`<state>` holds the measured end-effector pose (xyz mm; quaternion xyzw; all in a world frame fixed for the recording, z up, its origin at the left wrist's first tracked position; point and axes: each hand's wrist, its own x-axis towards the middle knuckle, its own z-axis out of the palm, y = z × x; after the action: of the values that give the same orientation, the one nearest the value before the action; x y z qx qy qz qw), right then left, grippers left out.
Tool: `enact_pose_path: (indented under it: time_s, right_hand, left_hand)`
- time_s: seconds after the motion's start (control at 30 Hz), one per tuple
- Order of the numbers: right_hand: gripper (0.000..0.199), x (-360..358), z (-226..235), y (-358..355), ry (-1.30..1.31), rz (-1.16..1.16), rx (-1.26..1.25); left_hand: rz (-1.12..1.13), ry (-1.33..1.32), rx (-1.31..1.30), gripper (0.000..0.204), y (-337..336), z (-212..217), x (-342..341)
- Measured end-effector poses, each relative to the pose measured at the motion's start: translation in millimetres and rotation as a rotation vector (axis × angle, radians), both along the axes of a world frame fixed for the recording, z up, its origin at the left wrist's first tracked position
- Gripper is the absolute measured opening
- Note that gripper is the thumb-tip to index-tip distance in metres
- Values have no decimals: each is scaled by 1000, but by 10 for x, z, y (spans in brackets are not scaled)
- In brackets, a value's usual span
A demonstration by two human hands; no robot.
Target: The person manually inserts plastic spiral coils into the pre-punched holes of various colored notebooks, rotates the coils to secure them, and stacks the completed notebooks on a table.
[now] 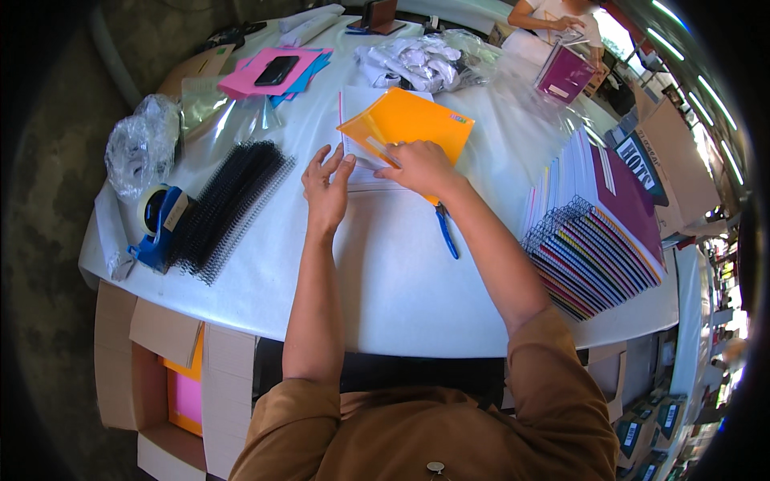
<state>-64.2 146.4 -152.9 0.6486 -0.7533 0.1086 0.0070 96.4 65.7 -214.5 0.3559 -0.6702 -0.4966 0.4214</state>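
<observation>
Orange cover [425,120]: upper centre of the frame, over a white page [361,170].
Right hand [425,167]: grip pinching the cover's lower edge.
Left hand [326,191]: grip spread, beside the page.
Blue-handled tool [447,232]: centre, on the white surface [401,297].

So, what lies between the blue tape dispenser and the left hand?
In the head view: a bundle of black coils, then white tabletop up to the left hand.
</observation>
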Motion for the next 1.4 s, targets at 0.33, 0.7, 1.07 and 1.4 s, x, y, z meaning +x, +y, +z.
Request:
enact_pose_path:
  time_s: [0.33,0.7,1.07,1.4]
  right_hand:
    - [46,-226,146,-25,-251,2,162]
    - [50,-243,215,-23,-297,-18,179]
    - [45,-219,195,-22,-316,-40,194]
    - [40,-249,226,-19,-349,-49,201]
  left_hand:
    - [-195,238,19,47,95,142,13]
    - [-105,303,73,44,143,176,-30]
    - [9,256,136,36,146,169,-40]
    - [7,284,117,34,149,168,-45]
